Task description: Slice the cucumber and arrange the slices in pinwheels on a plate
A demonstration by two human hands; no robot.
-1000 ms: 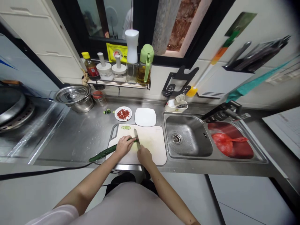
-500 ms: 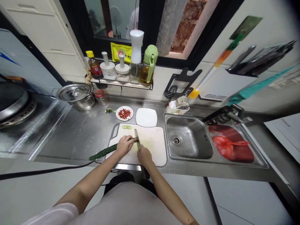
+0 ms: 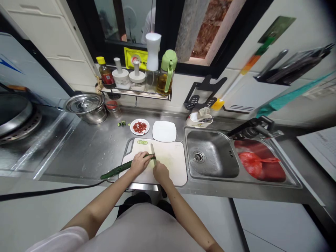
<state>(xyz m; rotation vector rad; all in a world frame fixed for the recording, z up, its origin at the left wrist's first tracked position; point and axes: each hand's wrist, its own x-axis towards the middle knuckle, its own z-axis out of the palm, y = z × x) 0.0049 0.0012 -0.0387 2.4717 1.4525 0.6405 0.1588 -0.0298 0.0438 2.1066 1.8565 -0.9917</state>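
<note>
Slicing cucumber (image 3: 117,170), frame centre-left, slanting onto board (image 3: 173,168) | left hand (image 3: 140,163) pins it near the cut, likely to stop rolling | right hand (image 3: 161,173) grips knife (image 3: 153,151), blade crosswise at cucumber's end | slices (image 3: 142,142) at board's upper left, apparently kept clear of blade

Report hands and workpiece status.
Left hand pressing long dark-green cucumber. Right hand gripping thin metal knife, blade at cucumber's end. Pale-green round slices beyond, clear of blade.

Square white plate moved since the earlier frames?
No, the square white plate keeps its place at the far edge of the cutting board; only the camera view shifted.
</note>
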